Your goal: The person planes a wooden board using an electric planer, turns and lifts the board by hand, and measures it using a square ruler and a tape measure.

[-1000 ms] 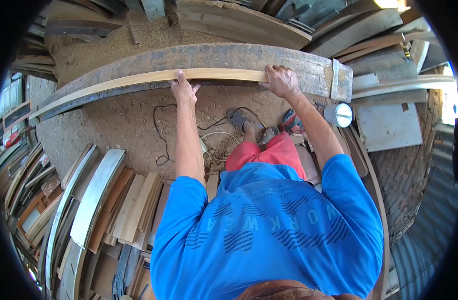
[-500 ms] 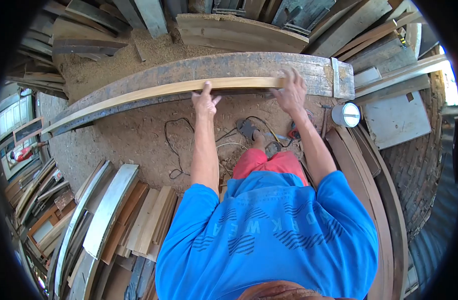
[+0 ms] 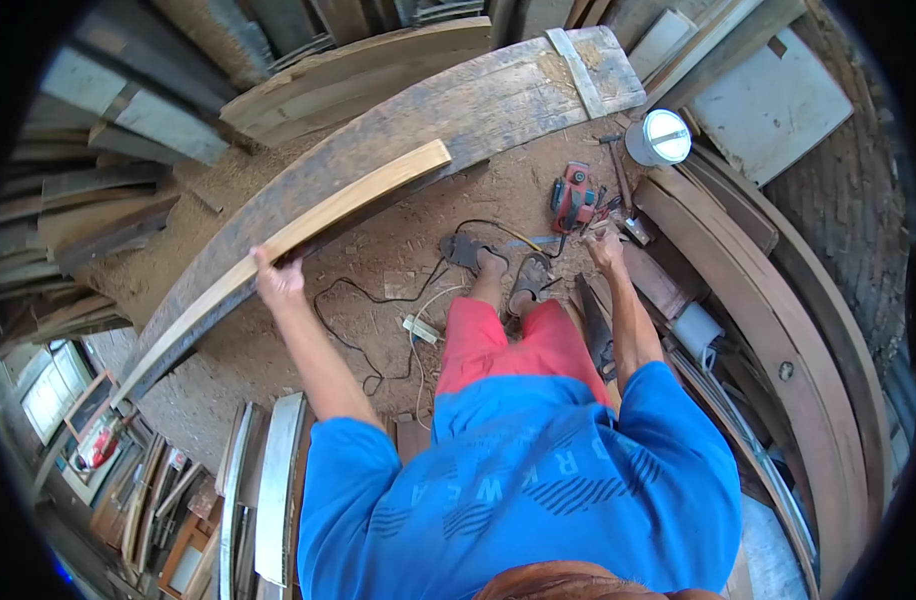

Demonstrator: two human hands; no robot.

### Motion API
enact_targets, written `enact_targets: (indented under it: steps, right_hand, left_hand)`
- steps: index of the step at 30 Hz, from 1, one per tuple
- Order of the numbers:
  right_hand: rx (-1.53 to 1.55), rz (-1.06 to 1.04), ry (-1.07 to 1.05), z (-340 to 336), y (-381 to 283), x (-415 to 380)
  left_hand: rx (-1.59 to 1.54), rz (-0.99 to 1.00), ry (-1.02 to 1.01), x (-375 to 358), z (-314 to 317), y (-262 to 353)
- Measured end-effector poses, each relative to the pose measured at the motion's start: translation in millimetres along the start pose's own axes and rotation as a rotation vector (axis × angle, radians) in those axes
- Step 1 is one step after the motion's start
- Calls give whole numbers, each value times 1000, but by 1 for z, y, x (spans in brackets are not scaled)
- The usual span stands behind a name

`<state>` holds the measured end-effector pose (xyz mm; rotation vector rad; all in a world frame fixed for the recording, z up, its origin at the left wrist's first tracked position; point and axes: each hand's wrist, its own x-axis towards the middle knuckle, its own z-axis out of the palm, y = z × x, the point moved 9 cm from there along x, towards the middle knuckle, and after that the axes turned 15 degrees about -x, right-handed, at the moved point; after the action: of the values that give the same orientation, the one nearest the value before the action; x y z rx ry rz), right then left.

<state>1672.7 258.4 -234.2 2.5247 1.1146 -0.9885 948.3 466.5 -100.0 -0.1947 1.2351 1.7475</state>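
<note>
A long pale wooden strip (image 3: 353,200) lies along the near edge of the thick workbench plank (image 3: 408,118). My left hand (image 3: 280,280) grips the strip around its middle, thumb on top and fingers at the near side. My right hand (image 3: 605,248) is off the strip, low on the right, beside a hammer-like tool (image 3: 635,231) and below the red power planer (image 3: 573,198) on the floor. Its fingers are curled together; what they hold, if anything, is too small to make out.
A white bucket (image 3: 660,138) stands beyond the planer. Black cable (image 3: 348,340) loops over the dusty floor near my feet. Curved timbers (image 3: 778,350) are stacked at right, more boards (image 3: 278,490) at lower left. Another person in red (image 3: 100,446) is far off at left.
My right hand has let go of the strip's end and moved down to the right beside the tools. My left hand is farther left on the strip. The view has turned.
</note>
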Motion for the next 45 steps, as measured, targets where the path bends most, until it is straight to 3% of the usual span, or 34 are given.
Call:
enact_targets:
  steps: [5, 8, 10, 11, 12, 14, 15, 17, 19, 20, 24, 25, 26, 27, 28, 29, 31, 32, 33, 35, 38, 39, 45]
  right_hand:
    - [-34, 30, -10, 92, 48, 85]
    - [-83, 48, -200, 131, 51, 133]
    - [261, -234, 105, 166, 60, 181]
    - [170, -202, -32, 215, 82, 218]
    - [111, -132, 37, 241, 101, 241]
    - [157, -46, -127, 272, 100, 270]
    - [268, -50, -160, 235, 61, 245]
    - [292, 23, 1, 255, 73, 270]
    - [217, 127, 8, 266, 78, 275]
    - [171, 178, 17, 262, 84, 272]
    - [236, 22, 109, 222, 48, 246]
    - [479, -117, 157, 213, 36, 231]
    - [630, -101, 70, 202, 20, 207]
    - [510, -30, 77, 157, -16, 164]
    - [693, -65, -44, 171, -19, 153]
    - [833, -93, 24, 145, -43, 118]
    - [790, -75, 103, 116, -61, 62]
    - [815, -74, 44, 109, -71, 36]
    - [817, 70, -44, 114, -69, 11]
    - [1089, -38, -67, 68, -116, -58]
    - [928, -37, -60, 25, -138, -126]
    - [1017, -24, -47, 19, -138, -137]
    - [962, -259, 80, -134, -182, -189]
  left_hand:
    - [49, 71, -72, -9, 11, 11]
    - [152, 90, -135, -10, 16, 23]
    - [257, 119, -188, -18, 28, 23]
    - [307, 153, -192, -26, 36, 21]
    - [357, 151, -221, -29, 41, 21]
    - [346, 160, -229, -32, 45, 23]
    - [367, 156, -261, -32, 48, 24]
    - [345, 113, -274, -35, 50, 18]
    - [383, 153, -276, -39, 53, 15]
    - [385, 141, -265, -39, 49, 14]
    - [369, 129, -266, -33, 36, 26]
    - [350, 118, -258, -30, 33, 26]
    - [363, 156, -234, -29, 30, 25]
    - [390, 205, -177, -30, 28, 22]
    - [363, 216, -130, -28, 22, 21]
    - [336, 229, -80, -25, 15, 21]
    - [303, 179, -50, -28, 13, 14]
    - [281, 157, -39, -29, 14, 11]
    - [266, 145, -44, -31, 15, 8]
    - [240, 118, -33, -33, 16, 4]
    - [266, 113, -28, -39, 22, 1]
    - [264, 120, -9, -38, 17, 1]
    - [251, 217, 61, -37, 13, -1]
